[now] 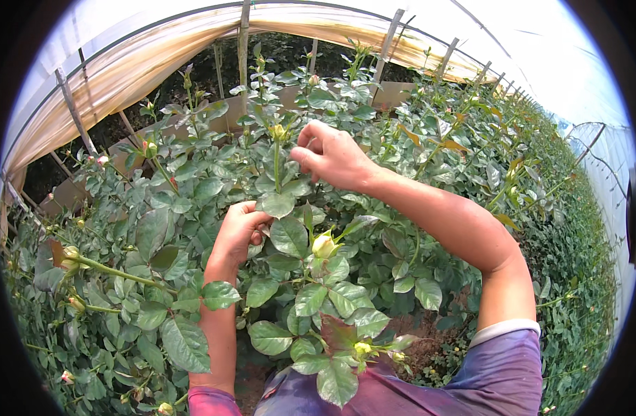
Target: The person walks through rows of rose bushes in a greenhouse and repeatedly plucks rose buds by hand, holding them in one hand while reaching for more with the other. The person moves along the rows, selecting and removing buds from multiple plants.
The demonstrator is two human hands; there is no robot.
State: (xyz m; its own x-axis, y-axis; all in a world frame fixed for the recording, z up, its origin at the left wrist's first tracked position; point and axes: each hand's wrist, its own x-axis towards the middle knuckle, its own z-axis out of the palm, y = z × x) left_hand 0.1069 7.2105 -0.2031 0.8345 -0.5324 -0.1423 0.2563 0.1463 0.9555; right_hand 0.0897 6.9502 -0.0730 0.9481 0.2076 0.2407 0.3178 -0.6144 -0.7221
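Among rose bushes, my left hand (pixel 242 231) reaches in at the middle, its fingers curled behind a rose leaf (pixel 279 205); whether they grip a stem there is hidden. Higher up and to the right, my right hand (pixel 328 156) has bent fingers, with thumb and forefinger just right of an upright stem bearing a yellow-green rosebud (pixel 279 132). No object shows between those fingertips. A larger pale rosebud (pixel 323 246) stands below my right forearm. Nearer my body is a small yellow bud (pixel 362 348) above dark leaves.
Long stems with buds (pixel 71 252) lean in from the left. Wooden posts (pixel 243 57) and a gathered plastic sheet (pixel 136 62) stand behind the bushes. Dense rose foliage (pixel 562 249) runs along the right, beside a translucent plastic wall (pixel 606 192). Brown soil (pixel 427 330) shows below.
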